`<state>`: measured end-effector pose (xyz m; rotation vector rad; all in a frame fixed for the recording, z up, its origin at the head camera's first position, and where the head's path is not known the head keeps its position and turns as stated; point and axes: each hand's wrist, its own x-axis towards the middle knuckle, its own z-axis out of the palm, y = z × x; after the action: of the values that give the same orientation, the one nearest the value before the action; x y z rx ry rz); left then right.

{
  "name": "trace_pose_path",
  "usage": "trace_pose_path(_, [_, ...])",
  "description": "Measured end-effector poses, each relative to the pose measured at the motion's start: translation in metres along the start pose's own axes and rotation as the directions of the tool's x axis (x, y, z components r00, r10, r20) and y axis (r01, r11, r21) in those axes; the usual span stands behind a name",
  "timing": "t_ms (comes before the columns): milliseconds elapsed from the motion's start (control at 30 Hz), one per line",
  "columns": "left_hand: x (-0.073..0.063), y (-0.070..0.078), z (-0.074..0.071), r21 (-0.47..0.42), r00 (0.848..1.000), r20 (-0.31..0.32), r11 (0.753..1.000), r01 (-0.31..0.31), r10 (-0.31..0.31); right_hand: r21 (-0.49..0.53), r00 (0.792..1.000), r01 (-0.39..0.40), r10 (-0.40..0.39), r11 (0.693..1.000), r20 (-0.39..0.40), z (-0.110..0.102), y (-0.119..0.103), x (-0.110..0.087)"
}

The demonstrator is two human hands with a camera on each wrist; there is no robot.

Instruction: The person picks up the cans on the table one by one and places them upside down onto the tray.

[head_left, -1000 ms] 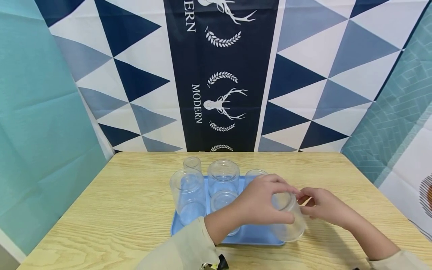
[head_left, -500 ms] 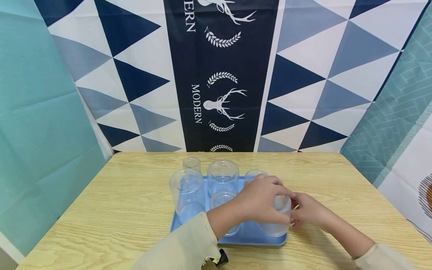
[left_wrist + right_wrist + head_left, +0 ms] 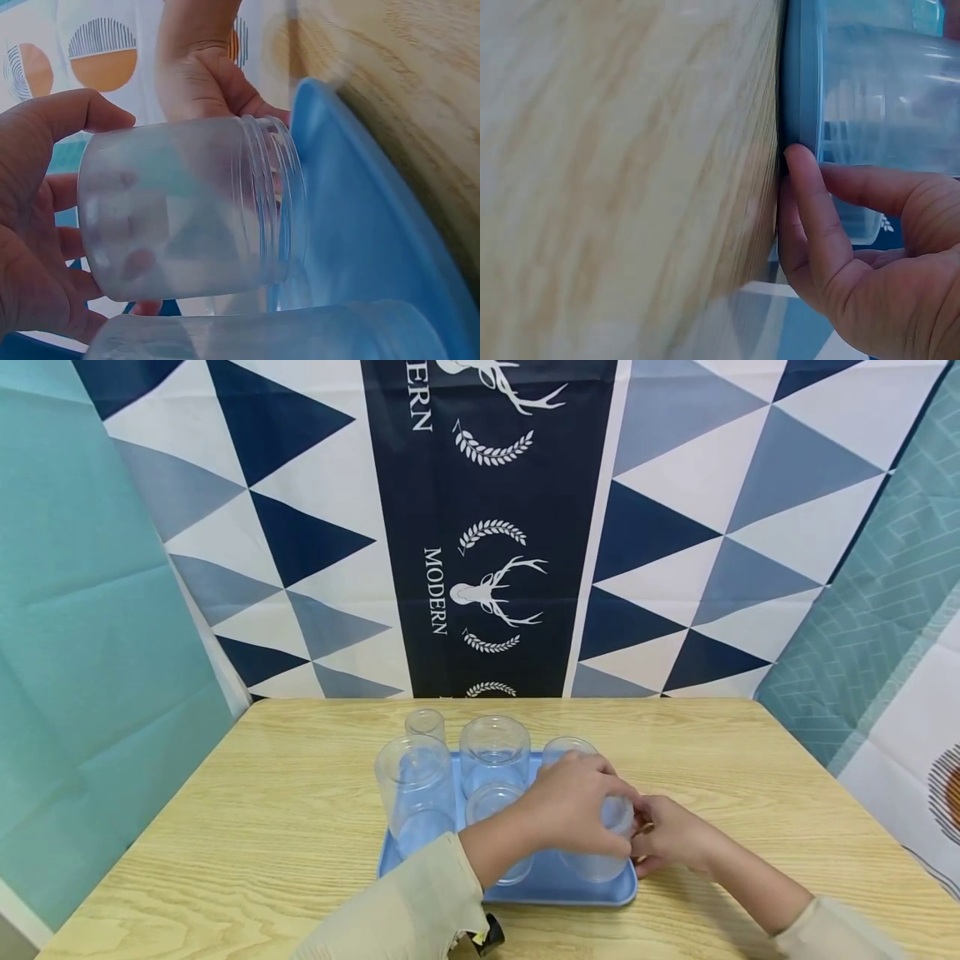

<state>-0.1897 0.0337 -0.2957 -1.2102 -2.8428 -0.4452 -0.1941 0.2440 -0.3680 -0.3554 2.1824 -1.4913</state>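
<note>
My left hand (image 3: 573, 806) grips a clear plastic jar (image 3: 180, 217) around its closed end. The jar is upside down, its threaded mouth facing the blue tray (image 3: 551, 887) at the tray's right front. On the jar's right side is my right hand (image 3: 671, 833). In the right wrist view its fingertips (image 3: 802, 157) touch the tray's rim, right beside the jar's mouth. Another clear jar (image 3: 247, 337) lies close beside the held one in the left wrist view.
Several more clear jars share the tray: a tall one at left (image 3: 416, 777), a wide one at back (image 3: 495, 752), one at front middle (image 3: 491, 802). A small clear jar (image 3: 425, 723) stands at the back left. Wooden table (image 3: 262, 810) surrounds the tray; patterned cloth (image 3: 315, 527) hangs behind.
The held jar has moved left, from over the tray's right edge to inside it. My right hand has followed it left and down to the rim.
</note>
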Motion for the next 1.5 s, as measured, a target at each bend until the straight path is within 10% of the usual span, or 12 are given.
trace_pose_path(1200, [0.003, -0.001, 0.013, 0.104, 0.991, 0.126, 0.994, 0.031, -0.044, -0.026, 1.0, -0.01, 0.01, 1.0, -0.009, 0.005, -0.004, -0.002])
trace_pose_path(1500, [-0.006, -0.004, 0.009, 0.05, 1.0, -0.004, 0.998, 0.03, -0.03, -0.214, 0.993, 0.027, -0.051, 0.976, -0.109, 0.004, -0.014, -0.008])
